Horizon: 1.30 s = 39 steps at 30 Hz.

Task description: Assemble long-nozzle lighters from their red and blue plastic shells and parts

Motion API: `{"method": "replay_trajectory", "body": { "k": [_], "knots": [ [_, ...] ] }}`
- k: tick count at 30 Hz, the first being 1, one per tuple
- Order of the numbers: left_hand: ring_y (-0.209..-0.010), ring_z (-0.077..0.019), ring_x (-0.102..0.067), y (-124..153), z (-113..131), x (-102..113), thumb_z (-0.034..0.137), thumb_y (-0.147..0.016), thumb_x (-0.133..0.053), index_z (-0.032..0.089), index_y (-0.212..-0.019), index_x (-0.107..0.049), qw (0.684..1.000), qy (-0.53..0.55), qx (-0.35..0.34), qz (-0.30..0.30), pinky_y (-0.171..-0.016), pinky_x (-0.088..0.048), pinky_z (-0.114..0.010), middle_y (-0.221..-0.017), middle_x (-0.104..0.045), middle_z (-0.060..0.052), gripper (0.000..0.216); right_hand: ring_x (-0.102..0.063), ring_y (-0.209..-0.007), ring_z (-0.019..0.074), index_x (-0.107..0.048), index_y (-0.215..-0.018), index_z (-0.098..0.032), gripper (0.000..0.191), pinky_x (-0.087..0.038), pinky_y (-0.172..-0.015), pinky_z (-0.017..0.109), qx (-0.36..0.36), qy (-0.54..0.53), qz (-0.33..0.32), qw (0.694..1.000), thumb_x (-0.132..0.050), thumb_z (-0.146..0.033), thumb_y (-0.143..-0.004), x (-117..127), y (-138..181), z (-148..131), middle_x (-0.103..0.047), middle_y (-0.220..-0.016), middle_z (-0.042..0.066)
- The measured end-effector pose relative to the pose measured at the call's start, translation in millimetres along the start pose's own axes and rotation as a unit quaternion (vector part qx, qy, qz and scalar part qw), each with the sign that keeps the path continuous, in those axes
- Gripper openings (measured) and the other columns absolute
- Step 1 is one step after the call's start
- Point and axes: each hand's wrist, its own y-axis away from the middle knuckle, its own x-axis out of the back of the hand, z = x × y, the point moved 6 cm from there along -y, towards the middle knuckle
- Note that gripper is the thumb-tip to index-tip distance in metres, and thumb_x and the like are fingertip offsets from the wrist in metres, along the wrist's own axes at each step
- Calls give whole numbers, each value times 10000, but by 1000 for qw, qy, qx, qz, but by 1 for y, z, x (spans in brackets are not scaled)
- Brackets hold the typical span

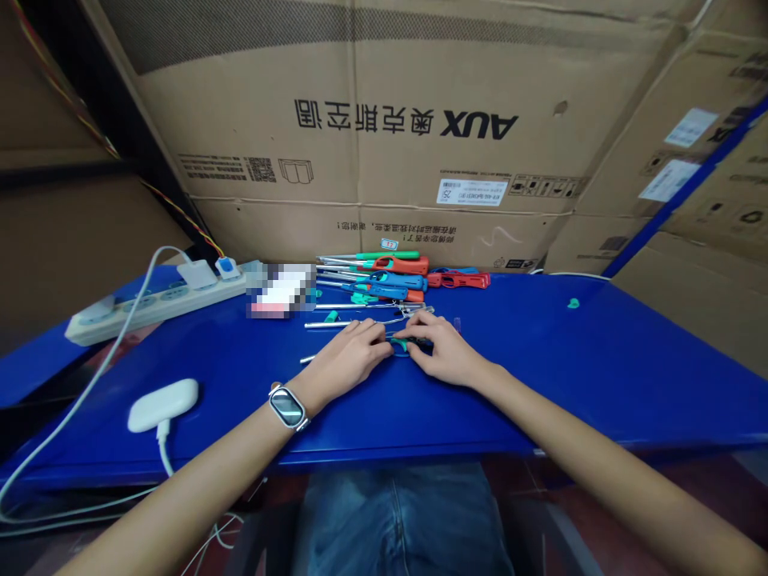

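My left hand and my right hand meet at the middle of the blue table. Between them is a partly hidden stick lighter, whose metal tube pokes out to the left beneath my left hand. The left fingers are curled closed on it. My right thumb and forefinger pinch at a small green trigger piece in its body. Just beyond my hands lie loose metal tubes and a small green part. Farther back are red stick lighters and blue stick lighters, with a green-handled screwdriver.
A power strip with plugs and white cables lies at the left. Near it are a blurred-out flat object and a white rounded device. A small green piece rests at the right. Cardboard walls the back.
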Motion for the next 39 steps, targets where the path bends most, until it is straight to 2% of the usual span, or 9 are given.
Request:
{"method": "replay_trajectory", "body": {
  "k": [2, 4, 9, 13, 17, 25, 39],
  "knots": [
    [-871, -194, -495, 0, 0, 0, 239, -1029, -401, 178, -989, -691, 1000, -1, -1, 0, -818, -426, -345, -943, -577, -69, 299, -599, -1010, 187, -698, -1100, -211, 322, -410, -904, 350, -3, 0, -15, 1000, -541, -86, -847, 2, 2, 1, -634, -1089, 61],
    [-873, -196, -496, 0, 0, 0, 236, -1028, -401, 179, -985, -694, 1000, -6, -2, 0, -818, -426, -347, -941, -577, -69, 302, -579, -1057, 205, -670, -1127, -205, 314, -399, -907, 359, -11, 18, -4, 1000, -564, -114, -845, 5, 4, -1, -641, -1102, 65],
    [-868, -202, -492, 0, 1, -1, 234, -1022, -416, 177, -954, -701, 1000, -14, -6, 2, -804, -416, -350, -937, -578, -69, 299, -564, -964, 221, -643, -920, -183, 144, -371, -828, 349, -49, 113, 33, 992, -655, -306, -845, 9, 3, -9, -665, -983, 61],
    [-871, -203, -493, 0, 0, -2, 227, -1014, -442, 172, -956, -705, 1000, -19, -4, -3, -785, -407, -338, -936, -581, -68, 275, -555, -941, 220, -629, -837, -179, 88, -341, -785, 335, -64, 162, 17, 985, -650, -264, -835, 5, -3, -15, -681, -933, 62],
    [-872, -205, -491, 0, 0, -2, 231, -1010, -454, 174, -965, -709, 1000, -17, 1, -2, -792, -403, -347, -946, -580, -67, 265, -554, -944, 226, -644, -839, -173, 48, -320, -772, 338, -59, 189, 7, 980, -608, -206, -838, 2, -6, -18, -699, -919, 65],
    [-881, -203, -495, 0, 1, -1, 231, -1005, -470, 181, -962, -711, 1000, -22, 9, 0, -834, -405, -356, -949, -578, -61, 250, -555, -941, 230, -649, -849, -181, 69, -308, -778, 343, -43, 205, 18, 978, -583, -201, -838, -1, -4, -19, -687, -910, 62],
    [-850, -203, -482, 1, -1, -1, 227, -1001, -488, 190, -993, -743, 1000, -6, 21, 7, -732, -384, -323, -896, -577, -66, 258, -539, -786, 190, -579, -793, -195, 44, -310, -731, 312, -50, 168, 42, 984, -546, -187, -820, -11, -5, -11, -613, -863, 34]
  ]
}}
